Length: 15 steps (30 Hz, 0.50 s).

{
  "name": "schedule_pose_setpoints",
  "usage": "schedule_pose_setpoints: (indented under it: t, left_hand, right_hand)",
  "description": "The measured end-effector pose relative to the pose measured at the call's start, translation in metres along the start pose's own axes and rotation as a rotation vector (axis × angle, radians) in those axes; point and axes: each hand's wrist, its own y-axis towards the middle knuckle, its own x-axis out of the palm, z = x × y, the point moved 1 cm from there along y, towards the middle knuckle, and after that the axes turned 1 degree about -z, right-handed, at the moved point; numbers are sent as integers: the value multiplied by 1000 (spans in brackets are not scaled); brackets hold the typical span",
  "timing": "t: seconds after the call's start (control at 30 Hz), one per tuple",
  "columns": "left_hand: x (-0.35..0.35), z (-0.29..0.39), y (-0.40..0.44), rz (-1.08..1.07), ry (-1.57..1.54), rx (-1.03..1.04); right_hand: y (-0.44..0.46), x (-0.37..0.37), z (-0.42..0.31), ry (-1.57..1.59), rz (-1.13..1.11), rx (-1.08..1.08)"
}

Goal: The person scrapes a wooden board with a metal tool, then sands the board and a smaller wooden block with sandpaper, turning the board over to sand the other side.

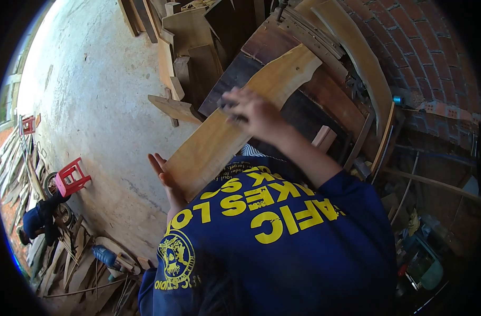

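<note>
A long pale wooden board (211, 142) with wavy edges slants from my lap up to the right. Its lower left end is held by my left hand (169, 181), fingers extended along the end edge and palm partly hidden behind the wood. Over the board's middle, my right hand (256, 113) is blurred, its fingers curled round a small dark object (232, 108) against the upper face. I cannot make out what that object is.
A dark tabletop (224, 87) lies beneath the board's far end. Wooden offcuts (193, 31) stand behind, and a long curved plank (364, 58) leans near the brick wall (419, 47). At left are a red stool (72, 177), a bent-over person (35, 221) and scrap wood (82, 274).
</note>
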Motion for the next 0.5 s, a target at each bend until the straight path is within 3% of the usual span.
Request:
schedule_pose_setpoints:
  t: [0.1, 0.13, 0.2, 0.3, 0.37, 0.43, 0.5]
  left_hand:
    - [0, 0, -2, -2, -23, -15]
    - [-2, -4, -1, 1, -29, -23]
    - [-5, 0, -8, 17, -37, -35]
    - [-9, -5, -7, 29, -39, -46]
    - [-21, -10, -17, 30, -54, -59]
    - [-31, -7, -34, 25, -70, -71]
    - [-32, -6, -36, 21, -78, -76]
  right_hand:
    - [-7, -22, 175, -104, 270, 290]
    - [-16, -33, 229, -64, 303, 483]
    - [-22, -42, 288, 29, 381, 745]
    - [-21, -18, 197, -145, 428, 496]
    - [-15, -3, 85, -37, 388, 250]
    - [-23, 2, -6, 5, 248, 150]
    - [-25, 1, -16, 27, 196, 132]
